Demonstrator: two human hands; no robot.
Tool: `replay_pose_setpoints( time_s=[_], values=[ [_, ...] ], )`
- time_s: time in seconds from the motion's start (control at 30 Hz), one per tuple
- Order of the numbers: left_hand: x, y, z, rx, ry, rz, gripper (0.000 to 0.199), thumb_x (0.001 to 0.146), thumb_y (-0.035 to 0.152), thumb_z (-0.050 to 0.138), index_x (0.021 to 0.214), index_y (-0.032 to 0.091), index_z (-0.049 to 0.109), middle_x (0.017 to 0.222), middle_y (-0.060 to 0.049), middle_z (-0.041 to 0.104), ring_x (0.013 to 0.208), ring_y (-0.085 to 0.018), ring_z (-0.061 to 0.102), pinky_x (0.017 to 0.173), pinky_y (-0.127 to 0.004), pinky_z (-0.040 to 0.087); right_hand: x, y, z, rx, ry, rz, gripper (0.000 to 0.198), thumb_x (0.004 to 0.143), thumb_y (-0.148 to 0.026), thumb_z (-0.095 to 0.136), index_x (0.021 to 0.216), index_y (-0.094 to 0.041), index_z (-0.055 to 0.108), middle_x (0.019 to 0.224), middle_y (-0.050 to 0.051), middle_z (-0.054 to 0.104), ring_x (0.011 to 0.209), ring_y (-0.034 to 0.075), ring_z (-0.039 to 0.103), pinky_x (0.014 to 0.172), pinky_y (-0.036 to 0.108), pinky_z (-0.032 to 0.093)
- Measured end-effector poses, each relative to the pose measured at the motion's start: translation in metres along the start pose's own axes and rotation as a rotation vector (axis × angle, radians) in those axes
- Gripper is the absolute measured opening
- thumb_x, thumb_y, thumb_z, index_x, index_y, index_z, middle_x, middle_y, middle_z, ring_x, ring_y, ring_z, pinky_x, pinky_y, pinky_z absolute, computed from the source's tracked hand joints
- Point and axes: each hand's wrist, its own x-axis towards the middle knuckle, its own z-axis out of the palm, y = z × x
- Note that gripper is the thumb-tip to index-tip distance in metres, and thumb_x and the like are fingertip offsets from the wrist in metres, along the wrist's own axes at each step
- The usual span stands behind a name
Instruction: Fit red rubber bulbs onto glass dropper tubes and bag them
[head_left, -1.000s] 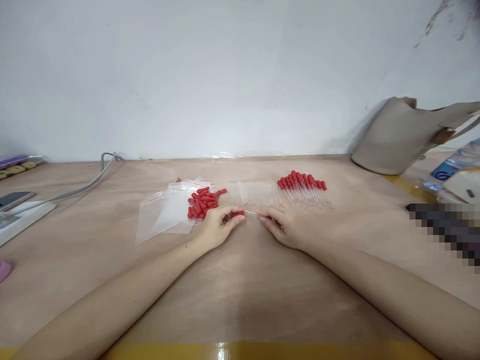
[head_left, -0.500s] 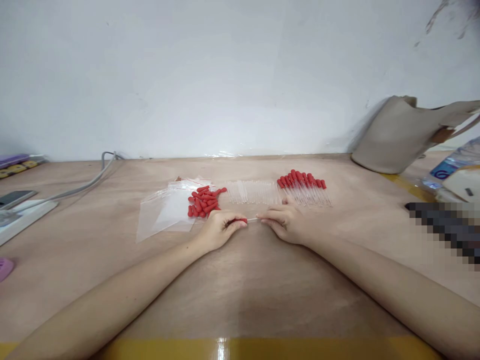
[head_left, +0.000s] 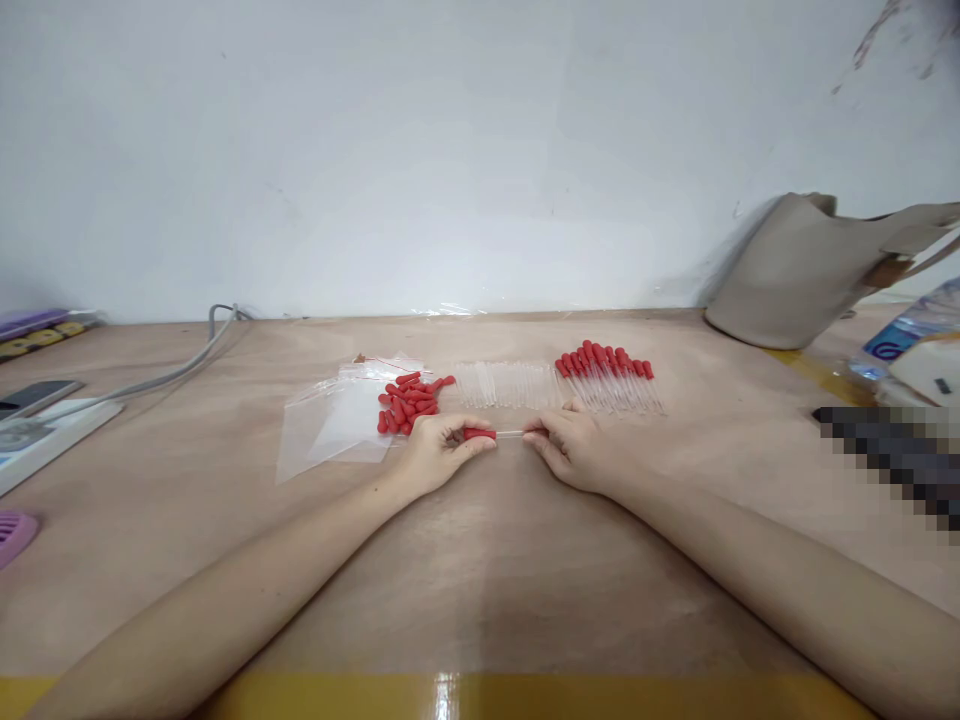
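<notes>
My left hand pinches a red rubber dropper bulb between thumb and fingers. From the bulb's open end a thin clear dropper tube runs to the right, and my right hand is closed on its other end. Bulb and tube lie in one line; how deep the tube sits is too small to tell. Behind my left hand is a pile of loose red bulbs. Bare clear tubes lie in a row behind both hands. Droppers with red bulbs fitted lie side by side behind my right hand.
Clear plastic bags lie under and left of the loose bulbs. A grey cable and a phone are at the left. A beige bag and a plastic bottle stand at the right, by a pixelated dark object.
My left fingers have opened up around the bulb, so more of its red side shows. My right hand has shifted slightly right along the tube. The view has moved a little.
</notes>
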Motion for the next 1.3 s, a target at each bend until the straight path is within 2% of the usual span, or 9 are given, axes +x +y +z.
replay_pose_setpoints(
  time_s=[0.1, 0.27, 0.43, 0.6, 0.83, 1.0, 1.17, 1.3],
  values=[
    [0.001, 0.001, 0.0, -0.03, -0.026, -0.027, 0.018, 0.076, 0.031, 0.063, 0.086, 0.018, 0.069, 0.082, -0.003, 0.071, 0.069, -0.015, 0.064, 0.064, -0.024, 0.051, 0.0, 0.001, 0.002, -0.007, 0.016, -0.044, 0.02, 0.087, -0.025, 0.04, 0.078, -0.018, 0.056, 0.072, 0.003, 0.065, 0.06, 0.013, 0.053, 0.068, 0.03, 0.032],
    [0.0, -0.002, 0.005, -0.072, 0.004, -0.067, 0.023, 0.075, 0.035, 0.062, 0.085, 0.015, 0.068, 0.076, -0.003, 0.07, 0.064, -0.015, 0.062, 0.058, -0.024, 0.05, -0.001, 0.005, 0.012, -0.008, 0.113, -0.113, 0.022, 0.089, -0.024, 0.037, 0.077, -0.017, 0.054, 0.067, 0.001, 0.063, 0.053, 0.011, 0.049, 0.065, 0.03, 0.029],
    [-0.002, -0.006, 0.008, -0.104, 0.007, -0.056, 0.023, 0.073, 0.035, 0.064, 0.084, 0.015, 0.067, 0.076, -0.004, 0.069, 0.064, -0.015, 0.062, 0.058, -0.024, 0.05, 0.0, 0.003, 0.016, -0.025, 0.137, -0.18, 0.021, 0.089, -0.022, 0.037, 0.079, -0.017, 0.055, 0.07, 0.001, 0.064, 0.055, 0.011, 0.049, 0.065, 0.03, 0.026],
    [-0.003, -0.006, 0.008, -0.118, 0.003, -0.025, 0.02, 0.073, 0.032, 0.065, 0.082, 0.014, 0.067, 0.079, -0.005, 0.07, 0.07, -0.016, 0.064, 0.063, -0.025, 0.052, 0.0, 0.001, 0.017, -0.026, 0.088, -0.167, 0.024, 0.089, -0.023, 0.035, 0.079, -0.017, 0.056, 0.066, 0.001, 0.062, 0.055, 0.011, 0.047, 0.065, 0.03, 0.025],
    [-0.002, -0.007, 0.01, -0.066, 0.029, 0.022, 0.018, 0.072, 0.031, 0.065, 0.081, 0.015, 0.067, 0.077, -0.004, 0.07, 0.067, -0.015, 0.064, 0.06, -0.024, 0.051, 0.003, -0.003, 0.02, -0.038, 0.052, -0.134, 0.027, 0.089, -0.023, 0.034, 0.079, -0.016, 0.058, 0.064, 0.002, 0.063, 0.053, 0.011, 0.045, 0.066, 0.03, 0.024],
    [-0.002, -0.007, 0.009, -0.03, 0.039, 0.063, 0.018, 0.072, 0.03, 0.066, 0.08, 0.014, 0.067, 0.076, -0.005, 0.071, 0.065, -0.015, 0.064, 0.059, -0.024, 0.051, 0.006, -0.005, 0.022, -0.033, 0.02, -0.122, 0.031, 0.089, -0.024, 0.032, 0.069, -0.015, 0.054, 0.056, 0.0, 0.057, 0.05, 0.011, 0.041, 0.066, 0.029, 0.024],
    [0.0, -0.008, 0.009, 0.012, 0.044, 0.092, 0.016, 0.073, 0.028, 0.066, 0.081, 0.015, 0.068, 0.078, -0.004, 0.071, 0.067, -0.015, 0.065, 0.059, -0.023, 0.051, 0.008, -0.003, 0.023, 0.038, -0.109, -0.05, 0.033, 0.091, -0.025, 0.03, 0.067, -0.017, 0.052, 0.053, -0.003, 0.052, 0.049, 0.009, 0.039, 0.07, 0.029, 0.026],
    [0.003, -0.008, 0.007, 0.071, 0.026, 0.116, 0.016, 0.075, 0.029, 0.064, 0.083, 0.016, 0.066, 0.081, -0.003, 0.07, 0.07, -0.015, 0.065, 0.062, -0.024, 0.05, 0.012, -0.005, 0.012, 0.035, -0.194, 0.004, 0.027, 0.091, -0.027, 0.032, 0.074, -0.017, 0.051, 0.063, 0.0, 0.056, 0.056, 0.011, 0.045, 0.07, 0.029, 0.029]
  ],
)
